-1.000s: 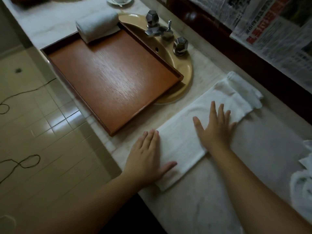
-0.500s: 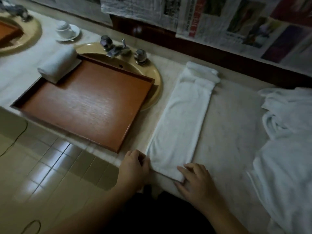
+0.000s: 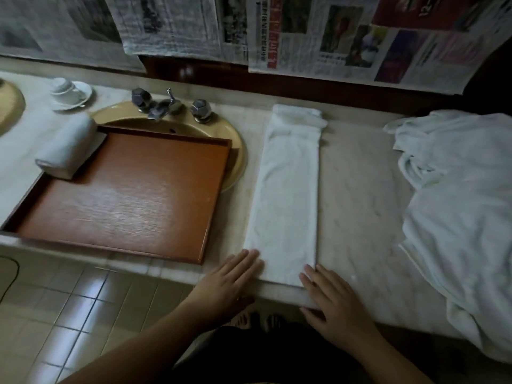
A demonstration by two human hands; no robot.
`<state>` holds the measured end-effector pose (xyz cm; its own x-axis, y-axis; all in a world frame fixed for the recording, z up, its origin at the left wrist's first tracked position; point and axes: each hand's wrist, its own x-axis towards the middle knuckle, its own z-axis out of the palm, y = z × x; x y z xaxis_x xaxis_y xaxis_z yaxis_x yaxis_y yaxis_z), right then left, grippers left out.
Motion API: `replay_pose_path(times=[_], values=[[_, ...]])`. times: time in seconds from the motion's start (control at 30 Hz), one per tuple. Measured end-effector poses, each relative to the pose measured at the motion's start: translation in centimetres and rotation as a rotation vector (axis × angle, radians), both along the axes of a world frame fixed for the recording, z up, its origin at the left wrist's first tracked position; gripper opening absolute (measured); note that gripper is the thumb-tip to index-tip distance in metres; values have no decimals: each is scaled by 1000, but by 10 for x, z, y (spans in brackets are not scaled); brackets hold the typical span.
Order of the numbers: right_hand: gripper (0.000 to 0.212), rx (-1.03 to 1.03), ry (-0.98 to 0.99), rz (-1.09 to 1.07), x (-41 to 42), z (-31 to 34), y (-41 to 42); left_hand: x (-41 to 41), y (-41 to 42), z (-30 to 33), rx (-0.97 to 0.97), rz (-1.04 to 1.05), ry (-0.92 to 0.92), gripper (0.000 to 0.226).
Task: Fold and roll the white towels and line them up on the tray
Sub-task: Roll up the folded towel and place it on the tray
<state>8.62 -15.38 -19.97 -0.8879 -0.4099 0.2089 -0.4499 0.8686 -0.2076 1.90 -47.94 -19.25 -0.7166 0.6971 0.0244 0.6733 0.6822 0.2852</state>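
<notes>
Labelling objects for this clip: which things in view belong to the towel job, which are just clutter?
Job: folded towel strip, rolled towel, wooden tray, pile of unfolded towels, left hand, right hand.

Clutter: cup and saucer, tap, sink, newspapers.

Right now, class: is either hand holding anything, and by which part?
Nothing is held. Left hand and right hand lie flat, fingers straight, at the near corners of the folded towel.
</notes>
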Motion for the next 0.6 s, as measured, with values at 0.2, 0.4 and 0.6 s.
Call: replay_pose_path(times=[0.2,0.4,0.6], values=[[40,-38,60,-29,6,5,-8,8,-7,-6,178,-9,136,34],[27,-180,-13,-119,24,8,-12,16,-4,2,288,20,108,13],[15,-581,-336,-407,9,31,-22,16,8,11,384,270,-56,23]])
